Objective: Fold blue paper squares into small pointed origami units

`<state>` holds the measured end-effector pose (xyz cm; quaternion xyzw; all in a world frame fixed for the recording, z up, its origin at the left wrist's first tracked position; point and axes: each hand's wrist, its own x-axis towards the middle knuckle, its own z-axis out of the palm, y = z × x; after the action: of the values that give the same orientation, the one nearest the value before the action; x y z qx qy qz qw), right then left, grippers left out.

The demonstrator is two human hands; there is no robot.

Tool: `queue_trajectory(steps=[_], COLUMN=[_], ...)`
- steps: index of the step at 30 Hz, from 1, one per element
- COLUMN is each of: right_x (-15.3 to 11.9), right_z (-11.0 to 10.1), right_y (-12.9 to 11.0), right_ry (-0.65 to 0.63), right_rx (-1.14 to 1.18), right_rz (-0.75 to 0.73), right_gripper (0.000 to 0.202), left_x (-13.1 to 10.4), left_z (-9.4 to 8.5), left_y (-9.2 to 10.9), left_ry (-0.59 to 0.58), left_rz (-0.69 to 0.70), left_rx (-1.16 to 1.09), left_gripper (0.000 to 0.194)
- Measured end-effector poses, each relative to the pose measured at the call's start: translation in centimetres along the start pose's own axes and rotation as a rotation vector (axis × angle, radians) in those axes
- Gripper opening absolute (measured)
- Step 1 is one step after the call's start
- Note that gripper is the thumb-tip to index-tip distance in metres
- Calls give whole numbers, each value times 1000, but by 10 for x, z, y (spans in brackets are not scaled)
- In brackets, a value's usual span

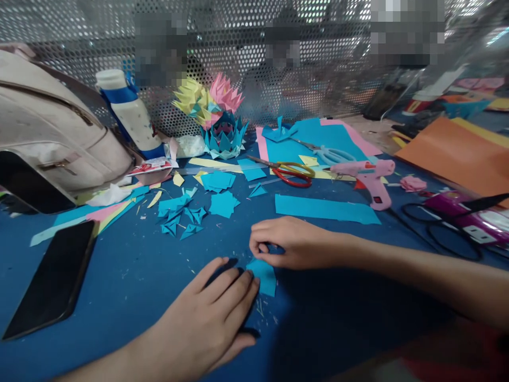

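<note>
A small piece of blue paper point(267, 278) lies on the blue table in front of me. My left hand point(217, 313) rests flat with its fingers spread, and its fingertips touch the paper's left side. At the paper's upper edge, my right hand point(292, 243) is closed, thumb and finger pinched on it. Just beyond are folded blue paper pieces point(178, 212) and cut blue paper squares point(224, 204). A long blue paper strip point(326, 209) lies past my right hand.
Behind lie red-and-yellow-handled scissors point(294, 172), light-blue-handled scissors point(334, 154) and a corded pink glue gun point(371, 178). Folded paper flowers point(225, 132) and a bottle point(133, 116) stand near the perforated metal screen point(246, 48). A phone point(51, 278) and bag point(51, 116) are left.
</note>
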<state>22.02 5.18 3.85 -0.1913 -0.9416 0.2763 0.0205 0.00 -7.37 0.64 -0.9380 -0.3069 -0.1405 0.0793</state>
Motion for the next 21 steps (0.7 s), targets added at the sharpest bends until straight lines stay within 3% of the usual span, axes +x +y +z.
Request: queue_trajectory(steps=[6, 15, 21], right_x=[1, 1, -1], right_z=[1, 0, 4], right_y=[12, 27, 35], right_ry=[22, 27, 71], right_rx=[114, 169, -95], right_rz=[-3, -178, -398], right_gripper=[8, 12, 21], left_x=[2, 0, 2], left_z=[1, 3, 3], left_y=[-3, -2, -2], left_ry=[-47, -66, -41], left_rz=[-5, -45, -60], left_rx=[-31, -19, -14], left_gripper=[54, 52, 51])
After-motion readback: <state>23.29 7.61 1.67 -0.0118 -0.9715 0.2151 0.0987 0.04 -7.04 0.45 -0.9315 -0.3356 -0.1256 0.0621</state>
